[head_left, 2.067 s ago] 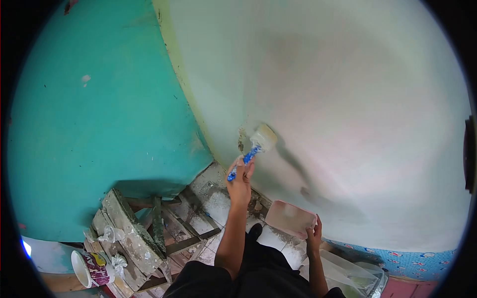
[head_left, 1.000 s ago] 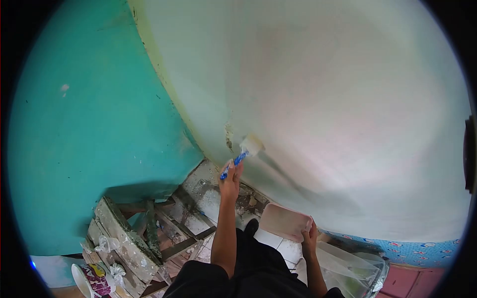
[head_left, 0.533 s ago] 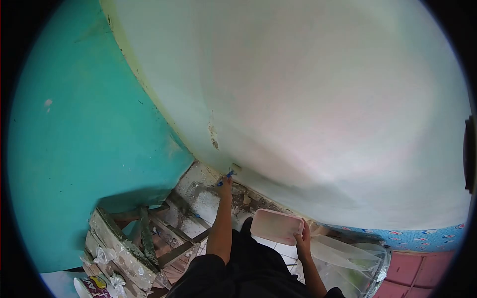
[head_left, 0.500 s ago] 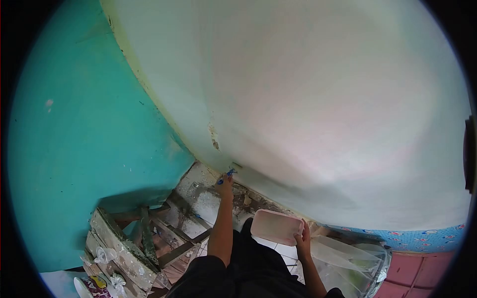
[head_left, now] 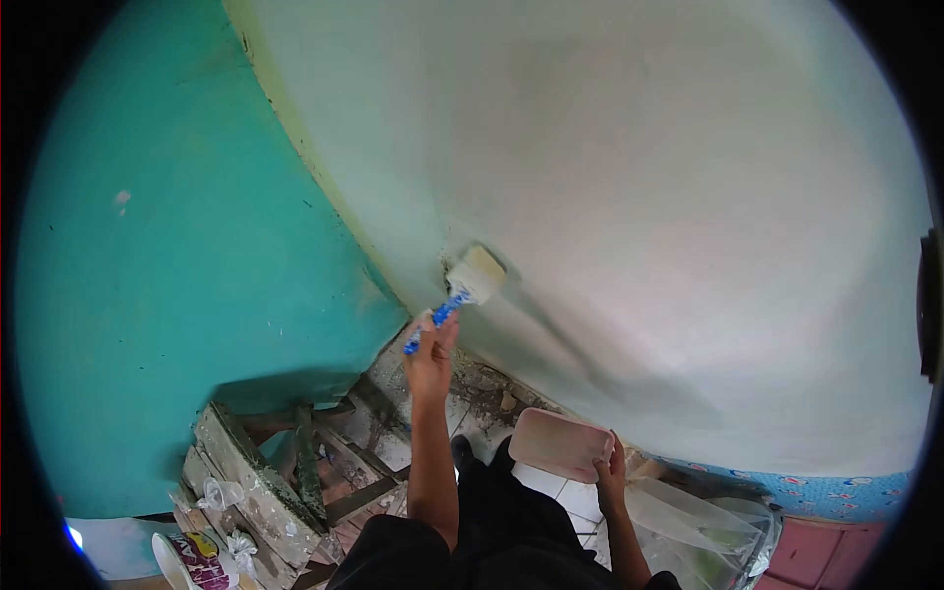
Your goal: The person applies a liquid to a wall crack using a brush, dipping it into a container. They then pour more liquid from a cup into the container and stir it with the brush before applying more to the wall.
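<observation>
My left hand (head_left: pixel 431 359) is closed around the paint-spotted blue handle of a wide paintbrush (head_left: pixel 476 276). Its pale, whitish head is against or very close to the white wall (head_left: pixel 629 197), near a chipped patch low by the corner. Lower and to the right, my right hand (head_left: pixel 611 470) grips the right end of a shallow pinkish plastic tray (head_left: pixel 560 445). The tray is at about waist height, close to the wall. What lies in it is hard to make out.
A turquoise wall (head_left: pixel 197 246) meets the white one at the left. Below it stands a worn wooden frame (head_left: pixel 261 472) with a printed tub (head_left: pixel 197 560) beside it. Clear plastic sheeting (head_left: pixel 688 516) covers things at the lower right, near pink panels (head_left: pixel 816 551).
My left hand has raised the paintbrush up the wall, and its broad head now faces me. The tray stays in my right hand. The view has shifted slightly.
</observation>
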A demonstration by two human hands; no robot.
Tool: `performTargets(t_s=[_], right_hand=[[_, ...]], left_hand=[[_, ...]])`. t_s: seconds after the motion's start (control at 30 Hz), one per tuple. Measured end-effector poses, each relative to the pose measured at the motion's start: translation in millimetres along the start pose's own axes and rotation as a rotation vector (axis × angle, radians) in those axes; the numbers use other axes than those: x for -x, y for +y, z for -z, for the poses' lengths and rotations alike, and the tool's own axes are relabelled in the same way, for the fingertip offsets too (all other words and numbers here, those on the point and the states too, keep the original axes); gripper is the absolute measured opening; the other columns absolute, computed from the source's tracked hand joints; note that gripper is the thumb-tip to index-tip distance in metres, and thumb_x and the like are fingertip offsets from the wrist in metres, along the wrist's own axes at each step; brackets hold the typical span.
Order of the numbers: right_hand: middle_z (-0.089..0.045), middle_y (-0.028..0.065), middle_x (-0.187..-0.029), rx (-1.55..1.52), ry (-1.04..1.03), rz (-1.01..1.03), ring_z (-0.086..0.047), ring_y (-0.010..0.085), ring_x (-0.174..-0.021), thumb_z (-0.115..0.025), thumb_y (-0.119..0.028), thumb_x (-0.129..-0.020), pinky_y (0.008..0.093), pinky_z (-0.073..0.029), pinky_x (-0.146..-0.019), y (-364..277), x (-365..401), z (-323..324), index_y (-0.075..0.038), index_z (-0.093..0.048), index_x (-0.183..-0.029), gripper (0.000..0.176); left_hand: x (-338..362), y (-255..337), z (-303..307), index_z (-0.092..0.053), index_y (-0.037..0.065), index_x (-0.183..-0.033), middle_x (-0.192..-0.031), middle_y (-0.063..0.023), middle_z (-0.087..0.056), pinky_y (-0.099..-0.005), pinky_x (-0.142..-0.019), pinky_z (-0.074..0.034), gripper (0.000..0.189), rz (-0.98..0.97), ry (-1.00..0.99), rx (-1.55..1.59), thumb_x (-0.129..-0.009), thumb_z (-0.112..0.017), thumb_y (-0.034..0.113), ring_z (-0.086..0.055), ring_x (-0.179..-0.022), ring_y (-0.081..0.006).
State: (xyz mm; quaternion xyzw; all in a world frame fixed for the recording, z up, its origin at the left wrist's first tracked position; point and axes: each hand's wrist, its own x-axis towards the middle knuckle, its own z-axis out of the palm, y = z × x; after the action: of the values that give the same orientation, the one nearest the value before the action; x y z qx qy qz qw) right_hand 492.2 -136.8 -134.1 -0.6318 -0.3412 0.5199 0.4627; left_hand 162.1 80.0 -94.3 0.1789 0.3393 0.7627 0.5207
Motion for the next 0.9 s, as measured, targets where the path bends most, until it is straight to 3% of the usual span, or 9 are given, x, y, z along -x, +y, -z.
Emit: performTargets(t_s=[0.13, 0.2, 0.33, 0.4, 0.43, 0.53, 0.63, 0.8, 0.9], right_hand=[[-0.057, 0.0200, -0.137, -0.007, -0.008, 0.037, -0.055, 0.0293, -0.129, -0.061, -0.012, -0.086, 0.0431, -0.043, -0.110, -5.2, -0.9, 0.4, -0.010, -0.030, -0.160, 0.081], [-0.058, 0.0194, -0.136, 0.008, 0.005, 0.024, -0.056, 0.0289, -0.128, -0.061, -0.011, -0.085, 0.0426, -0.044, -0.109, 0.9, -0.8, 3.7, -0.010, -0.030, -0.160, 0.081], [-0.059, 0.0186, -0.134, 0.022, 0.009, 0.022, -0.058, 0.0284, -0.125, -0.061, -0.011, -0.085, 0.0421, -0.046, -0.107, 6.3, 2.5, 4.3, -0.011, -0.030, -0.160, 0.081], [-0.059, 0.0184, -0.134, 0.022, 0.009, 0.011, -0.059, 0.0281, -0.124, -0.061, -0.011, -0.085, 0.0421, -0.046, -0.106, 12.9, 3.8, 4.3, -0.011, -0.031, -0.160, 0.081], [-0.059, 0.0183, -0.133, 0.022, 0.009, 0.010, -0.059, 0.0279, -0.123, -0.061, -0.010, -0.085, 0.0421, -0.047, -0.106, 13.8, 3.7, 4.5, -0.011, -0.031, -0.160, 0.081], [-0.059, 0.0183, -0.133, 0.036, -0.012, 0.007, -0.059, 0.0280, -0.123, -0.060, -0.009, -0.085, 0.0425, -0.046, -0.107, 12.7, 4.8, 1.4, -0.011, -0.030, -0.161, 0.081], [-0.059, 0.0186, -0.133, 0.019, -0.026, 0.003, -0.059, 0.0285, -0.124, -0.060, -0.009, -0.086, 0.0427, -0.046, -0.107, 12.2, 3.9, -0.3, -0.011, -0.030, -0.161, 0.081], [-0.058, 0.0196, -0.135, 0.006, -0.029, -0.015, -0.058, 0.0291, -0.127, -0.060, -0.010, -0.085, 0.0430, -0.045, -0.108, 12.7, -2.8, -2.4, -0.011, -0.030, -0.161, 0.082], [-0.058, 0.0200, -0.137, -0.010, -0.040, -0.020, -0.057, 0.0293, -0.127, -0.061, -0.010, -0.084, 0.0430, -0.045, -0.108, 7.8, -7.6, -6.5, -0.011, -0.030, -0.161, 0.082]], left_hand=[[3.9, -116.2, 85.5, -0.059, -0.004, -0.129, -0.117, -0.0163, -0.070, -0.0381, -0.097, -0.059, 0.033, 0.206, 0.039, 0.031, -0.103, -0.063, 0.016, -0.072, -0.106, -0.0274], [12.3, -162.4, 121.4, -0.059, -0.005, -0.128, -0.115, -0.0161, -0.070, -0.0365, -0.094, -0.061, 0.032, 0.272, 0.161, 0.072, -0.102, -0.065, 0.014, -0.072, -0.105, -0.0261], [6.9, -204.0, 174.0, -0.060, -0.008, -0.124, -0.111, -0.0174, -0.070, -0.0332, -0.086, -0.064, 0.030, 0.359, 0.432, 0.011, -0.099, -0.066, 0.007, -0.072, -0.100, -0.0255], [-7.7, -215.6, 192.6, -0.057, -0.008, -0.130, -0.115, -0.0167, -0.068, -0.0340, -0.090, -0.063, 0.034, 0.393, 0.622, -0.036, -0.099, -0.066, 0.004, -0.071, -0.102, -0.0268], [-15.2, -215.3, 189.7, -0.056, -0.009, -0.133, -0.117, -0.0164, -0.067, -0.0344, -0.093, -0.063, 0.037, 0.409, 0.713, -0.057, -0.099, -0.065, 0.003, -0.071, -0.103, -0.0274], [-32.0, -196.4, 159.4, -0.056, -0.011, -0.132, -0.115, -0.0165, -0.067, -0.0343, -0.090, -0.064, 0.037, 0.367, 0.566, -0.149, -0.099, -0.065, 0.003, -0.071, -0.103, -0.0284], [-36.6, -159.8, 106.4, -0.062, -0.015, -0.115, -0.102, -0.0182, -0.068, -0.0329, -0.082, -0.065, 0.026, 0.213, 0.588, -0.152, -0.097, -0.067, 0.003, -0.072, -0.091, -0.0250], [-14.1, -81.1, 51.5, -0.063, -0.012, -0.118, -0.108, -0.0196, -0.071, -0.0316, -0.084, -0.063, 0.029, 0.009, 0.367, -0.190, -0.101, -0.065, 0.011, -0.072, -0.096, -0.0237], [-12.3, -51.9, 57.1, -0.062, -0.010, -0.122, -0.112, -0.0195, -0.072, -0.0319, -0.086, -0.063, 0.032, -0.056, 0.206, -0.135, -0.102, -0.064, 0.015, -0.073, -0.100, -0.0243]])
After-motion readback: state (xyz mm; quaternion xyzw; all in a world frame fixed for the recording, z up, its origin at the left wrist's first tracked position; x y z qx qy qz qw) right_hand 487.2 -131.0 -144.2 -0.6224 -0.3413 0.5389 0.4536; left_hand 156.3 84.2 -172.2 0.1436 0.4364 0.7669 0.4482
